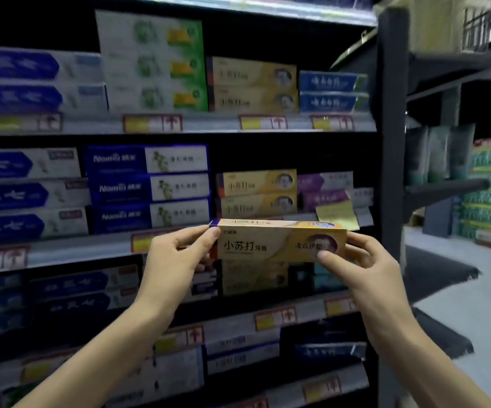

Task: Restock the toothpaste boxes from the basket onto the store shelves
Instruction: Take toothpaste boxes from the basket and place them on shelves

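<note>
Store shelves (179,125) fill the view; left hand (176,254) and right hand (359,260) pinch a yellow toothpaste box (276,242) level before its matching stack (257,192). Blurred clearance above probably risks snagging, toppling neighbours.

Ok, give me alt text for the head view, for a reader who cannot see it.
A left hand and a right hand hold a yellow toothpaste box level by its ends before store shelves stocked with toothpaste boxes. Behind it, matching yellow boxes sit stacked on the shelf.
</note>
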The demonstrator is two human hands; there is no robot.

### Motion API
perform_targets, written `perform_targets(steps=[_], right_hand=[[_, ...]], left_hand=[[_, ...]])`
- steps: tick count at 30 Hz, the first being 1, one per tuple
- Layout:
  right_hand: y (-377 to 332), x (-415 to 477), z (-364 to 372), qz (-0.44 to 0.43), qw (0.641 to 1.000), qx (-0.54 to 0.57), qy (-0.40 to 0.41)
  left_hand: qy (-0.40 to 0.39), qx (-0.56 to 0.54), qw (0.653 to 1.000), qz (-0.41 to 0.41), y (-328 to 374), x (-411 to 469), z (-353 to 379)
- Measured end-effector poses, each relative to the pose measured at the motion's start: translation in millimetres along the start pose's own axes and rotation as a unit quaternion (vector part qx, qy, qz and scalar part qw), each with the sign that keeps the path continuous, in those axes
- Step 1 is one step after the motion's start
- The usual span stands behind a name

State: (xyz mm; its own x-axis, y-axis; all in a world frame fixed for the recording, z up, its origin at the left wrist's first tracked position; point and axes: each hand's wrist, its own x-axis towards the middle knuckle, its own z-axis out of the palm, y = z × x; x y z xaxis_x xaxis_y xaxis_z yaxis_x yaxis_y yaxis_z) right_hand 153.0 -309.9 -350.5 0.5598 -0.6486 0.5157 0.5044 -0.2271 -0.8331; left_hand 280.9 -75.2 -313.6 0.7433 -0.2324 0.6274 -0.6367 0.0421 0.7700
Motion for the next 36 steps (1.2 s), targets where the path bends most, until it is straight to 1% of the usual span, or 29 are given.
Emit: perform_targets(steps=[3,7,12,19,23,28,32,36], right_hand=[[-6,30,9,-0.025,1.000,0.017,0.003],[-12,76,21,-0.047,0.999,0.024,0.015],[-21,139,39,-0.087,0.996,0.022,-0.003],[-8,199,71,-0.115,0.993,0.010,-0.015],[2,221,81,-0.110,0.994,-0.007,-0.020],[7,238,88,-0.089,0.996,-0.020,-0.011],[25,237,91,-0.055,0.996,-0.070,0.004],[27,231,88,-0.067,0.994,-0.081,0.022]], left_hand=[[0.031,0.004,0.999,0.027,17,29,9],[0.068,0.027,0.997,0.036,25,73,18],[0.131,0.046,0.989,0.045,32,117,34],[0.200,0.079,0.976,0.028,16,165,45],[0.244,0.113,0.963,0.032,11,181,49],[0.255,0.150,0.955,0.034,11,190,53],[0.236,0.217,0.944,0.073,6,186,52],[0.226,0.239,0.939,0.098,4,181,46]])
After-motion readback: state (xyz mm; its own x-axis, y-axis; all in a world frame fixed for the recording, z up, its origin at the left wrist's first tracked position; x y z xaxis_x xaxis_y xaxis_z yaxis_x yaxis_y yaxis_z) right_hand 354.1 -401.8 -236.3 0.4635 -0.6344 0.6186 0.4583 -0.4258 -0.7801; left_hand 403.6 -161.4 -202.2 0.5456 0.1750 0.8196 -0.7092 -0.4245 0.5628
